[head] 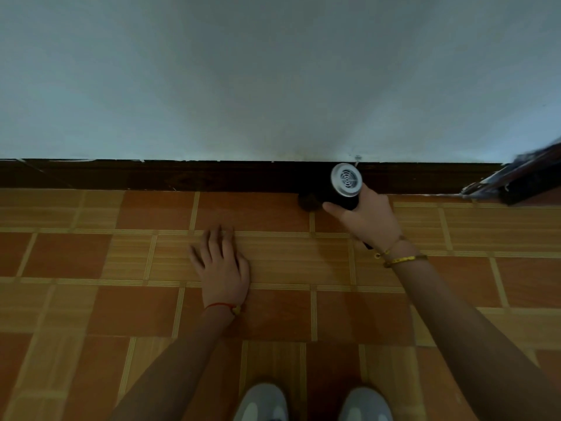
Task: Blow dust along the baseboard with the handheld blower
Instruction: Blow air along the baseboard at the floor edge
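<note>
We see the right hand [368, 221] wrapped around the black blower [343, 189], far right of centre, its grey vented rear cap facing the camera and its nozzle end down at the dark baseboard [182, 176] where that meets the floor [91, 299]. Left hand [221, 264] lies flat on the tiles, palm down, fingers loosely spread, holding nothing, nearer than the blower and left of it. Two grey shoes [262, 402] at the near edge

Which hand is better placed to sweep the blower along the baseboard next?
Right. The right hand already grips the blower at the baseboard; the left hand lies flat on the floor, bracing.
</note>
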A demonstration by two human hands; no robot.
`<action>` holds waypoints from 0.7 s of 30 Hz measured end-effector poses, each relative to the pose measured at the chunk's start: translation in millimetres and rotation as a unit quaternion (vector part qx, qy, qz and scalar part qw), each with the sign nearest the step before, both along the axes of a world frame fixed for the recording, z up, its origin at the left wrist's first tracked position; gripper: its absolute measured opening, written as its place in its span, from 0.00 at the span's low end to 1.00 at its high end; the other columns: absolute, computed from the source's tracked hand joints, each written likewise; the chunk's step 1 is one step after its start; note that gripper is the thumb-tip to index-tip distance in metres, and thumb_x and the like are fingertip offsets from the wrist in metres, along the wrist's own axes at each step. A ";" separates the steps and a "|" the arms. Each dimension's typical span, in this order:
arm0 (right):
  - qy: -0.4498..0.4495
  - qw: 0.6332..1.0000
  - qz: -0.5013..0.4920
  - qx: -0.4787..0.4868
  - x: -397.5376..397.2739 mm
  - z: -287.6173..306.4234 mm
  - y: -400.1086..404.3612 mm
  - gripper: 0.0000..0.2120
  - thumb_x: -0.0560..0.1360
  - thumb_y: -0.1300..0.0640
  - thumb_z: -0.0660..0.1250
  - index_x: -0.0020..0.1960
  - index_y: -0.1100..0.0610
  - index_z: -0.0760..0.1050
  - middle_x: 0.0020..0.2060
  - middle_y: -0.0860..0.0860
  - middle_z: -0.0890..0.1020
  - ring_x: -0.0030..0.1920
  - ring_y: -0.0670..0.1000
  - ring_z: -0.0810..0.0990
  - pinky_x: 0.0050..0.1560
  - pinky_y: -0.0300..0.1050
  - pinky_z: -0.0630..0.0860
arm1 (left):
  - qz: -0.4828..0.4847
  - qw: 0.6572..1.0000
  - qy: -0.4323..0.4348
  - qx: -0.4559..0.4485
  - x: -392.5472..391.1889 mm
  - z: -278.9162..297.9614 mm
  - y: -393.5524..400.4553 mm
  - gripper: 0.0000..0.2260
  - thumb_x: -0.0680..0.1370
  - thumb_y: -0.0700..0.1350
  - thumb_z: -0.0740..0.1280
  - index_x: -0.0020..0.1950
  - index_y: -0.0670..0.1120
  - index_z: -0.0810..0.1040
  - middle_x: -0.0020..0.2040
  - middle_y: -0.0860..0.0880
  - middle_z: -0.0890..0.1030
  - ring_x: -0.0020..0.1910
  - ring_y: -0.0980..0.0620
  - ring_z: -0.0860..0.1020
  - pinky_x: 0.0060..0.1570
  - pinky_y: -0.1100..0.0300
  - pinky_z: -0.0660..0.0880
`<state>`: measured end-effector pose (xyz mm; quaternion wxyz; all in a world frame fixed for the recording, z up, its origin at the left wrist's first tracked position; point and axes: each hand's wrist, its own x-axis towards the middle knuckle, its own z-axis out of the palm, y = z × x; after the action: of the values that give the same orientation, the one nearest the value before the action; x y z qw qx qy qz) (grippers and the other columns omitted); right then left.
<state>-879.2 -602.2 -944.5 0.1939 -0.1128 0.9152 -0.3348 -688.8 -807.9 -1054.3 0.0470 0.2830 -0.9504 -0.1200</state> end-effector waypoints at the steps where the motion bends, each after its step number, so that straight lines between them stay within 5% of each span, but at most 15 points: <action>1: 0.004 1.000 -0.013 0.000 -1.4 0.0 7.3 0.27 0.71 0.41 0.71 0.66 0.51 0.72 0.53 0.52 0.83 0.54 0.54 0.80 0.52 0.46 0.77 | 0.001 1.000 0.001 0.001 -0.2 0.0 0.2 0.25 0.79 0.50 0.53 0.75 0.44 0.65 0.76 0.42 0.65 0.77 0.40 0.59 0.74 0.33 0.50; 6: 0.005 0.999 -0.031 -0.014 -2.8 -0.6 22.4 0.24 0.71 0.44 0.72 0.63 0.54 0.73 0.42 0.50 0.80 0.41 0.55 0.79 0.48 0.52 0.81 | 0.001 1.000 0.000 0.001 -0.7 -0.7 1.1 0.26 0.79 0.50 0.53 0.75 0.44 0.65 0.75 0.41 0.65 0.77 0.40 0.59 0.74 0.32 0.49; 11: -0.016 0.999 -0.024 -0.032 3.5 -3.2 5.3 0.25 0.71 0.41 0.71 0.63 0.50 0.72 0.44 0.49 0.81 0.47 0.55 0.81 0.52 0.50 0.79 | 0.000 1.000 0.000 0.002 -0.4 -2.4 0.2 0.26 0.79 0.50 0.53 0.76 0.44 0.64 0.76 0.41 0.64 0.77 0.40 0.58 0.73 0.32 0.49; 16: -0.016 0.998 0.007 -0.059 7.4 -7.1 -23.4 0.28 0.70 0.42 0.72 0.68 0.48 0.71 0.58 0.49 0.82 0.60 0.52 0.78 0.59 0.48 0.75 | 0.000 1.000 0.010 0.003 0.1 -0.3 0.5 0.25 0.78 0.50 0.54 0.75 0.45 0.64 0.76 0.42 0.64 0.77 0.40 0.59 0.74 0.33 0.49; 21: -0.019 0.998 0.047 -0.048 10.9 -13.1 -54.9 0.32 0.68 0.36 0.69 0.69 0.46 0.69 0.59 0.48 0.81 0.62 0.52 0.78 0.61 0.52 0.76 | 0.001 1.000 0.004 0.003 -1.5 0.9 0.6 0.25 0.78 0.50 0.54 0.75 0.45 0.65 0.76 0.42 0.65 0.76 0.40 0.59 0.74 0.33 0.50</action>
<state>-868.3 -657.1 -957.6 0.2212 -0.1587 0.8877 -0.3713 -690.3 -807.2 -1053.5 0.0498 0.2839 -0.9495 -0.1236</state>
